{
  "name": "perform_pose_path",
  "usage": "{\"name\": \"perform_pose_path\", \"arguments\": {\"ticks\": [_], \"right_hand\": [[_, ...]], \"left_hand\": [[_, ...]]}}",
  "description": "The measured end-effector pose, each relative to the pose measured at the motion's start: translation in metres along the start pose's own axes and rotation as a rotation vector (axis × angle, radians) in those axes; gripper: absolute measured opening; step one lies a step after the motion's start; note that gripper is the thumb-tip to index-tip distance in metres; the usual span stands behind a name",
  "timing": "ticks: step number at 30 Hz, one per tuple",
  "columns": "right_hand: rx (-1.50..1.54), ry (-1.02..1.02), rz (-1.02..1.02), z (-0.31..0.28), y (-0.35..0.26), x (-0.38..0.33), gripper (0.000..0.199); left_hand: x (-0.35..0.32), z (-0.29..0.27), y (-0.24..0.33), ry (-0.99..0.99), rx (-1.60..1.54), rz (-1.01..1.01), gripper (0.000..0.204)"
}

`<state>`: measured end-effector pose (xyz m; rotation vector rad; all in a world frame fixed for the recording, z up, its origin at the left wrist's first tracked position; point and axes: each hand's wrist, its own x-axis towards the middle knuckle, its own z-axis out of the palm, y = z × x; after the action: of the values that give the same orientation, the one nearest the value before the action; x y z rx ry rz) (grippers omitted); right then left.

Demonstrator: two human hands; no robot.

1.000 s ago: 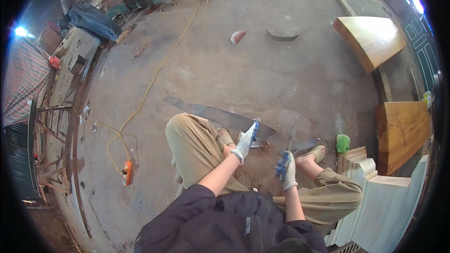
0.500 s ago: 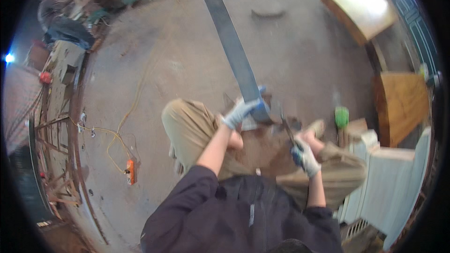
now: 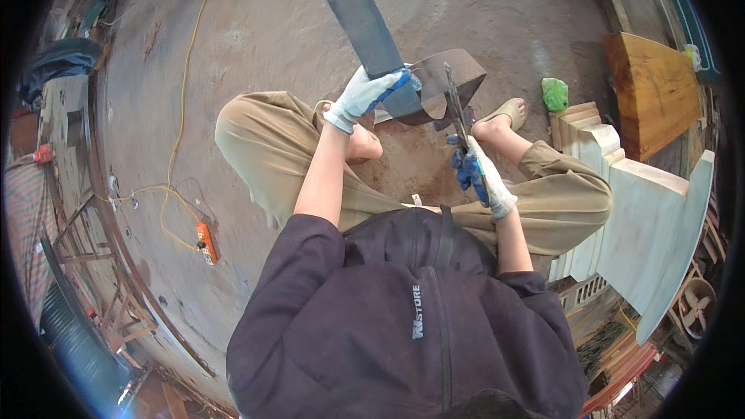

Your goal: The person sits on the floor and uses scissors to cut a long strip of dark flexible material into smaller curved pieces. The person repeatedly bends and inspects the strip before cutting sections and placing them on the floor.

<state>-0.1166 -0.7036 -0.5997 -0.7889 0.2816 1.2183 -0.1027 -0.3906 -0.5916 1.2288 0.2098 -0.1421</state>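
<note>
Strip [image 3: 353, 8] swung nearer; left hand [image 3: 365, 95] grips, right hand [image 3: 477, 174] shears [image 3: 456, 105].

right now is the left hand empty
No, the left hand in its white and blue glove grips the long dark strip, while the right hand holds shears.

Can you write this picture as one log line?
left hand: grips dark strip | right hand: holds shears | floor: yellow cable

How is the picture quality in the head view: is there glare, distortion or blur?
Head view: even daylight, sharp centre; fisheye bends the grey concrete floor at the rim; bluish glare at lower left; the gloved left hand and long dark flat strip look crisp.
</note>
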Motion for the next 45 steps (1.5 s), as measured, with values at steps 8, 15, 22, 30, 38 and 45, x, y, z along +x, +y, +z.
{"name": "perform_pose_path", "arguments": {"ticks": [8, 15, 22, 30, 38, 45], "right_hand": [[0.158, 0.177, 0.11, 0.041, -0.006, -0.01, 0.04], [0.133, 0.121, 0.039, 0.043, -0.002, -0.006, 0.04], [-0.192, 0.276, -0.056, 0.061, -0.001, -0.004, 0.038], [-0.21, 0.242, -0.066, 0.06, 0.004, 0.0, 0.027], [-0.405, 0.329, -0.114, 0.075, 0.003, -0.002, 0.023], [-0.491, 0.354, -0.115, 0.067, 0.001, 0.008, 0.024]], "left_hand": [[-0.002, -0.001, 0.004, -0.045, -0.004, 0.01, 0.029], [-0.007, 0.008, 0.016, -0.016, 0.075, -0.041, 0.027], [-0.008, 0.005, 0.011, -0.021, 0.045, -0.033, 0.026], [-0.004, 0.002, 0.009, -0.076, 0.017, -0.031, 0.027], [0.002, -0.006, -0.003, -0.092, 0.028, -0.019, 0.027], [-0.004, 0.004, 0.006, -0.047, 0.0, -0.064, 0.021]]}}
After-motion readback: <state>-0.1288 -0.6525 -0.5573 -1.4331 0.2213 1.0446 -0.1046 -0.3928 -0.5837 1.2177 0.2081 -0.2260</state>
